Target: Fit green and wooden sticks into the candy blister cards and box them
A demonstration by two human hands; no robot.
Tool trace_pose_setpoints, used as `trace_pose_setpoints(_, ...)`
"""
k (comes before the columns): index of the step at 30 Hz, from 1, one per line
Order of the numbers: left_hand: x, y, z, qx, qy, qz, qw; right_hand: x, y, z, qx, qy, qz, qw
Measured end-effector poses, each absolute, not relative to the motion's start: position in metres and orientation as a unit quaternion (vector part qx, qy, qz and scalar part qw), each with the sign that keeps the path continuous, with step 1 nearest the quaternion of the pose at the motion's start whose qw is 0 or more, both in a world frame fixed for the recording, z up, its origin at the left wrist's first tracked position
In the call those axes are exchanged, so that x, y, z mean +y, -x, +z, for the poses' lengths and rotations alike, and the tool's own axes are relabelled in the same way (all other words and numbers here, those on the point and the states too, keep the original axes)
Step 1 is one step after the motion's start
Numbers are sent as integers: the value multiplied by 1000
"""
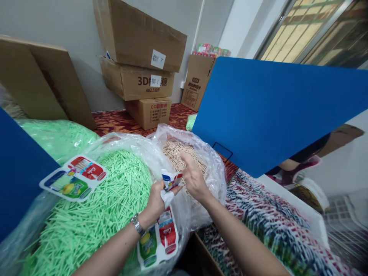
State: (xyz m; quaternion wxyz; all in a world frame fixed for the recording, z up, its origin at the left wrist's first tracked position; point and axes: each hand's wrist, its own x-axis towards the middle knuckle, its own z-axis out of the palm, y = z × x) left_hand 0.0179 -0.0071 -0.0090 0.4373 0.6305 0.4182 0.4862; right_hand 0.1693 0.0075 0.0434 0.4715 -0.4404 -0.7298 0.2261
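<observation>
My left hand (156, 199), with a watch on its wrist, is closed on a strip of small printed packets (169, 180) that hangs down to the lower packets (158, 239). My right hand (193, 177) reaches over the clear bag of tan wooden sticks (175, 151), its fingers curled and pinching at the sticks beside the packet's top. What the fingers hold is too small to make out. Just left lies a large clear bag of green plastic sticks (94, 214).
Another sheet of printed packets (74, 177) lies on the green sticks. Blue divider panels stand at right (273, 111) and left (17, 172). Cardboard boxes (138, 53) are stacked at the wall. A bin of packets (264, 226) sits lower right. Another person's legs (299, 163) show under the right panel.
</observation>
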Motion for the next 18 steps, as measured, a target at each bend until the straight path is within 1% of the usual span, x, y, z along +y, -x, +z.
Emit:
trace_pose_setpoints(2, -8, -13, -9, 408, -626, 492, 446, 7, -167, 44, -781, 432, 176, 415)
trace_pose_setpoints(4, -10, -8, -8, 416, -621, 491, 448, 6, -163, 43, -778, 439, 156, 421)
trace_pose_setpoints(6, -15, -2, -7, 440, -616, 476, 447, 6, -158, 43, -783, 432, 166, 416)
trace_pose_setpoints(9, -27, 12, -8, 470, -594, 469, 454, 3, -150, 46, -820, 401, 197, 357)
trace_pose_setpoints(11, -38, 25, -12, 471, -562, 489, 471, -1, -147, 49, -826, 394, 213, 342)
trace_pose_setpoints(13, -52, 39, -18, 478, -536, 496, 488, -6, -144, 52, -834, 370, 253, 322)
trace_pose_setpoints(15, -68, 51, -22, 497, -532, 476, 493, -11, -139, 52, -851, 331, 300, 277)
trace_pose_setpoints(16, -75, 55, -23, 506, -540, 463, 488, -14, -135, 50, -862, 315, 305, 256)
trace_pose_setpoints(18, -86, 60, -20, 508, -568, 439, 477, -20, -125, 47, -888, 299, 260, 235)
